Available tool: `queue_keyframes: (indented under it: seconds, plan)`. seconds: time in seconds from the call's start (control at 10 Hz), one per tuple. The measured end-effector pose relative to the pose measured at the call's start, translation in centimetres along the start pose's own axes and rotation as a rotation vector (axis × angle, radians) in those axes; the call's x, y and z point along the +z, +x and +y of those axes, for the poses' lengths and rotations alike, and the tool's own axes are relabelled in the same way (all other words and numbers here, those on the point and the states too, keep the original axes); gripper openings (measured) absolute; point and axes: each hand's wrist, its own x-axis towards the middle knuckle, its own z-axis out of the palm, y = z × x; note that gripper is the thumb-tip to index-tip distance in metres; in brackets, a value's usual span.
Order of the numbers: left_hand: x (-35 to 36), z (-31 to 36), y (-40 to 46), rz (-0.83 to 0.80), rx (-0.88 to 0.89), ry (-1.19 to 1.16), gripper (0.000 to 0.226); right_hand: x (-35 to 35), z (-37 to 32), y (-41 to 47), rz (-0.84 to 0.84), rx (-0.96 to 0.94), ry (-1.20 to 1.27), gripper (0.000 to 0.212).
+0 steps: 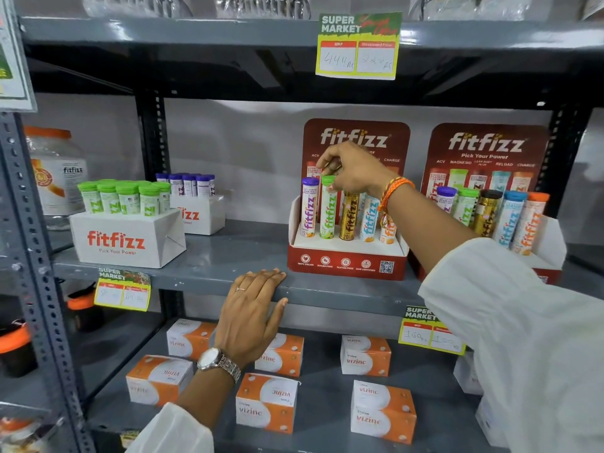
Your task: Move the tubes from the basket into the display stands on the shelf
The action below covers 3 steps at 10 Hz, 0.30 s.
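Two red fitfizz display stands sit on the middle shelf (209, 266). The left stand (346, 263) holds a purple-capped tube (309, 207), a green-capped tube (327, 210), a gold tube (349, 217), a blue tube (368, 220) and an orange tube partly hidden by my wrist. My right hand (353, 170) pinches the green tube's cap from above. The right stand (552, 246) holds several tubes in the same colours. My left hand (253, 308) lies flat on the shelf's front edge, fingers spread, holding nothing. No basket is in view.
Two white fitfizz boxes stand at the shelf's left, one with green-capped tubes (127, 237), one behind with purple-capped tubes (196, 210). A jar (55, 171) stands far left. Orange vizinc boxes (266, 403) fill the lower shelf. Price tags (358, 47) hang from shelf edges.
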Motion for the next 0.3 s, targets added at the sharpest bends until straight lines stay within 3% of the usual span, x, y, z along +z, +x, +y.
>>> queue_keyframes:
  seconds: [0.2,0.3]
  plan:
    - [-0.12,0.02,0.0,0.006,0.01,0.006,0.048,0.54,0.49,0.46,-0.016,0.044,0.03,0.047]
    - [0.14,0.0,-0.02,0.011,0.01,0.011,0.048,0.27,0.53,0.21,0.089,0.031,0.003,0.052]
